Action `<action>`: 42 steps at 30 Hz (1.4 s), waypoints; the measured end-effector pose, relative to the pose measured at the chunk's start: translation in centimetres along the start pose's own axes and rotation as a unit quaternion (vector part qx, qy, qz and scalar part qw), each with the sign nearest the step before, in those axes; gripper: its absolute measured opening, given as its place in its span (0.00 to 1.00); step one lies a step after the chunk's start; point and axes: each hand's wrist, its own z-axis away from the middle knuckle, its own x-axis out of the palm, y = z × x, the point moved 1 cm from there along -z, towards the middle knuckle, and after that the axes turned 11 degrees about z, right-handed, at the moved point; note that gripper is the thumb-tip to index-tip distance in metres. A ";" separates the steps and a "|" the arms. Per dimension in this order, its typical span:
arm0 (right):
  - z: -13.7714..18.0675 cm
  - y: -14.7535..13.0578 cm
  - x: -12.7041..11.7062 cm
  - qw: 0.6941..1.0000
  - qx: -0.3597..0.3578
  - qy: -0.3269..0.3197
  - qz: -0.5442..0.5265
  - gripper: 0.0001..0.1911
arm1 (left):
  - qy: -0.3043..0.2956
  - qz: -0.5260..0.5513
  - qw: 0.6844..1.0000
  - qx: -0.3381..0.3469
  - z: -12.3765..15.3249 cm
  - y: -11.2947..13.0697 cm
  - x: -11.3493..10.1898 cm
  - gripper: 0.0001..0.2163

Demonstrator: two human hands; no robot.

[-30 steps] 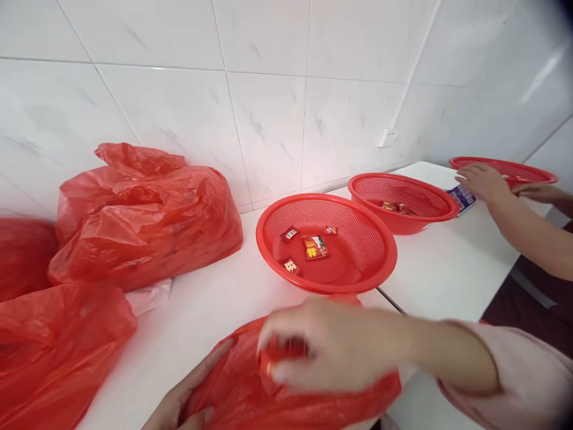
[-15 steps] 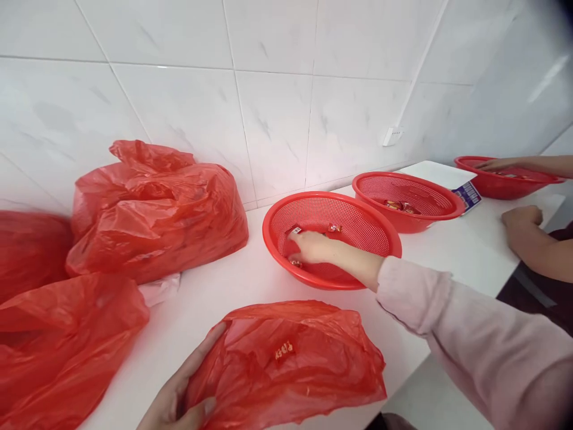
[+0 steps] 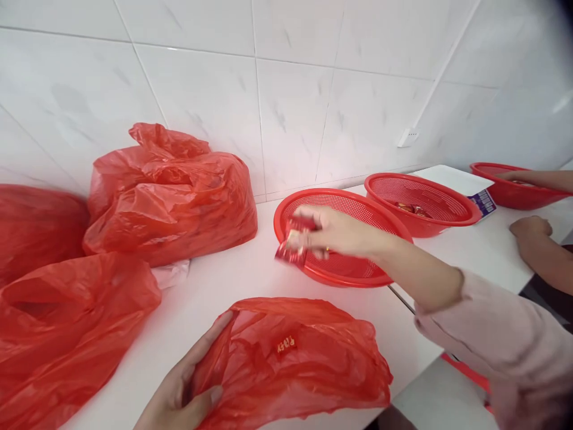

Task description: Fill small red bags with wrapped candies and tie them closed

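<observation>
My left hand [image 3: 183, 379] grips the left edge of a red plastic bag [image 3: 331, 352], its mouth spread wide toward me. Inside the bag lies a small red wrapped snack [image 3: 286, 344] with gold lettering. Above the near-left rim of a red mesh basket [image 3: 349, 282], my right hand [image 3: 338, 232] pinches shiny red-wrapped snacks [image 3: 290, 254], somewhat blurred by motion. How many it holds I cannot tell. My hand and forearm cover part of the basket's inside.
Full red plastic bags stand against the tiled wall at left, the largest [image 3: 179, 203] behind a looser one [image 3: 89, 316]. Another red basket [image 3: 421, 224] with wrapped snacks is at right. Beyond it, a co-worker's hand reaches into a far basket [image 3: 514, 200]. A wall socket [image 3: 408, 138] is behind.
My right hand has lifted out of the basket toward its near-left rim, now with red-wrapped snacks in its fingers. My left hand keeps its hold on the bag. The view has shifted slightly.
</observation>
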 end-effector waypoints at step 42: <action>1.0 -2.7 2.1 0.991 0.006 -0.024 0.131 0.20 | -0.058 0.078 0.994 -0.050 -0.3 -0.5 -0.4 0.37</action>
